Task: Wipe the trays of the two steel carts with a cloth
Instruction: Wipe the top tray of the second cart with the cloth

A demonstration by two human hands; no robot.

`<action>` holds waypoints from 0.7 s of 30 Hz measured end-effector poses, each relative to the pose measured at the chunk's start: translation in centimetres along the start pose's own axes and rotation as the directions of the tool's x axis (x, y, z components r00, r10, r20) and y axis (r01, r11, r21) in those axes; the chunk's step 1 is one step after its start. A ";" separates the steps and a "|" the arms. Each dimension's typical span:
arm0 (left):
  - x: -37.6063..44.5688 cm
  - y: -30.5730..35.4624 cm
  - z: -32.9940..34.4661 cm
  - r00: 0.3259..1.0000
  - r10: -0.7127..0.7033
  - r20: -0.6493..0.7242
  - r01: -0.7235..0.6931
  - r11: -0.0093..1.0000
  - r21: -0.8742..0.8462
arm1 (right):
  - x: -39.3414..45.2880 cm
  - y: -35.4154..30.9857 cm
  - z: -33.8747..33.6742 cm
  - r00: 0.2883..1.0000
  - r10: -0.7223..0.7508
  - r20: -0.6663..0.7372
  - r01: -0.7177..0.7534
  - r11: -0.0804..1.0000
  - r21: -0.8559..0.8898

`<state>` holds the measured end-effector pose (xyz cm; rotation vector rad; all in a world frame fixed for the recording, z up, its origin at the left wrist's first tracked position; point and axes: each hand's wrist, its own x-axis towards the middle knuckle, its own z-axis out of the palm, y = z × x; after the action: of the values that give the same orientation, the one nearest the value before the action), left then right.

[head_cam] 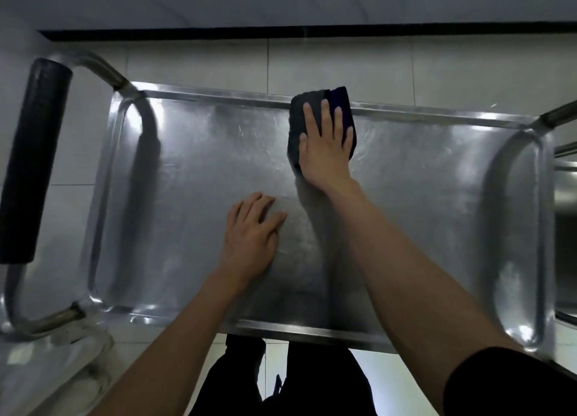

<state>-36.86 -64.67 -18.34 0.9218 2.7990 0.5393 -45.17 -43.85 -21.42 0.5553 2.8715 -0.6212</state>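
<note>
Right hand: the right hand lies flat, fingers straight and slightly spread, pressing the cloth down; it grips nothing by curling, it only presses.
Left hand: the left hand rests palm down on the tray, fingers relaxed and a little spread, holding nothing; it seems to brace the person.
Cloth: dark, folded into a pad, under the right hand and showing past its fingertips and along its thumb side; its far end touches or just overlaps the far rim of the tray.
Cloth axis: its long side runs along the line of the right hand's fingers, away from the person, so it lies across the tray's width.
Tray axis: the tray's long side runs crosswise to both forearms, from the black handle well off to the left of the left hand to the rounded end well off to the right of the right hand.
Progress, as a judgement: the top tray is mid-wipe; faint streaks show around the right hand, but which parts are finished cannot be told.
Left to do, as a judgement: the rest of this tray, any lower trays hidden beneath, and the second cart, only an edge of which shows beyond the tray's right end.
</note>
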 end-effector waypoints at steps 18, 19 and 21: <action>-8.1 -8.0 -2.8 0.970 0.044 0.238 -0.079 0.987 0.143 | -33.2 -7.4 10.0 0.986 0.164 0.008 -0.164 0.985 -0.054; -8.2 -8.1 -2.9 0.968 0.046 0.248 -0.085 0.985 0.150 | -33.8 -7.7 10.2 0.984 0.180 0.009 -0.179 0.983 -0.045; -8.2 -8.2 -3.0 0.963 0.050 0.267 -0.095 0.982 0.161 | -34.3 -8.2 10.3 0.981 0.195 0.006 -0.195 0.980 -0.046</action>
<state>-35.52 -76.53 -18.50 1.0479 2.6095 0.1674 -16.06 -66.28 -20.04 0.8111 2.7675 -0.5250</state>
